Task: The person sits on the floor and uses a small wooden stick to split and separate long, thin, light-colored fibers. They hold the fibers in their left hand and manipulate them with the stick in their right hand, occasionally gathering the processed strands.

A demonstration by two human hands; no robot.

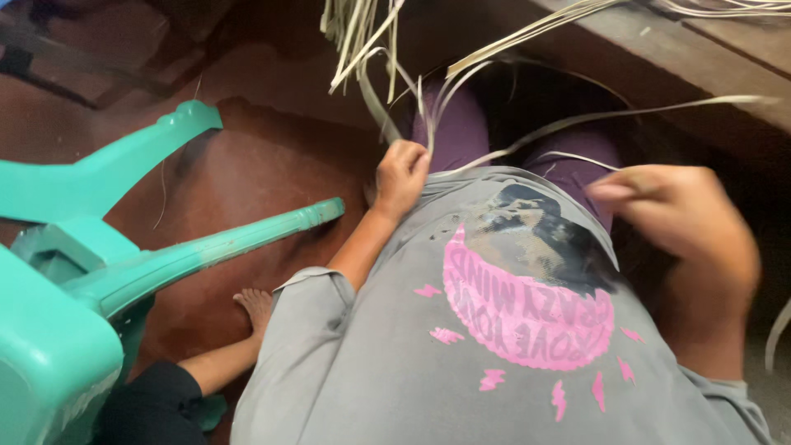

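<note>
My left hand [400,175] rests at the hem of my grey printed shirt [461,346], fingers closed on a bundle of pale, flat straw strips [371,49] that fan upward. One long strip [593,119] runs across to my right hand [680,227]. That hand is blurred, with its fingers pinched on the strip's end. My legs in purple trousers [461,132] show beyond the shirt.
A turquoise plastic chair [99,264] lies tipped on the reddish-brown floor [247,165] at left. Another person's bare foot [255,309] and leg show beside my left side. A wooden plank edge [659,58] runs across the top right, with more strips over it.
</note>
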